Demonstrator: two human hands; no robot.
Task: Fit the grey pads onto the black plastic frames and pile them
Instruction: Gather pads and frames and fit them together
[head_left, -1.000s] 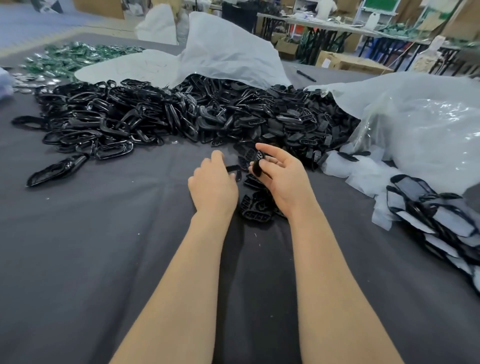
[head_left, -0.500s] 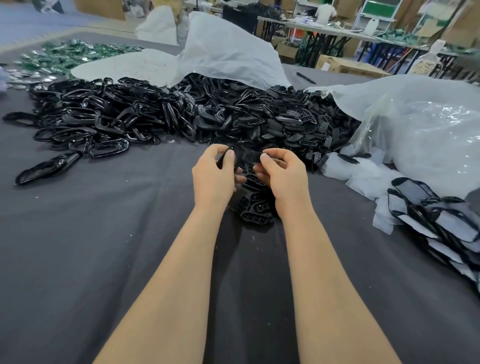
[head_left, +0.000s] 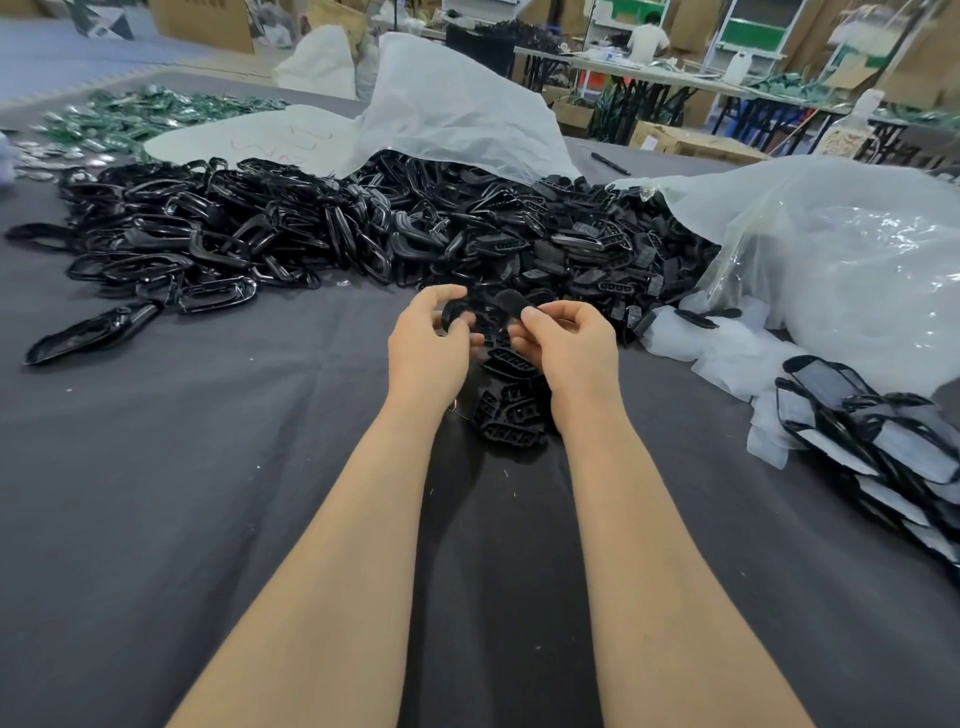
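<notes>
My left hand (head_left: 430, 347) and my right hand (head_left: 566, 347) are together over the dark cloth, both pinching one small black plastic piece (head_left: 485, 310) between thumbs and fingertips; what exactly it is stays partly hidden by my fingers. Just below my hands lies a small cluster of slotted black pieces (head_left: 506, 405). Behind them spreads a big heap of black plastic frames (head_left: 270, 234). At the right edge lies a pile of frames with grey pads fitted (head_left: 872, 431).
White and clear plastic bags (head_left: 831, 260) cover the heap's back and the right side. White backing scraps (head_left: 727, 358) lie near the finished pile. Green and silver parts (head_left: 119, 117) sit at the far left. A lone frame (head_left: 88, 332) lies left of the heap.
My hands came together and rose slightly toward the heap. The piece first held by my right hand alone is now pinched by both hands.
</notes>
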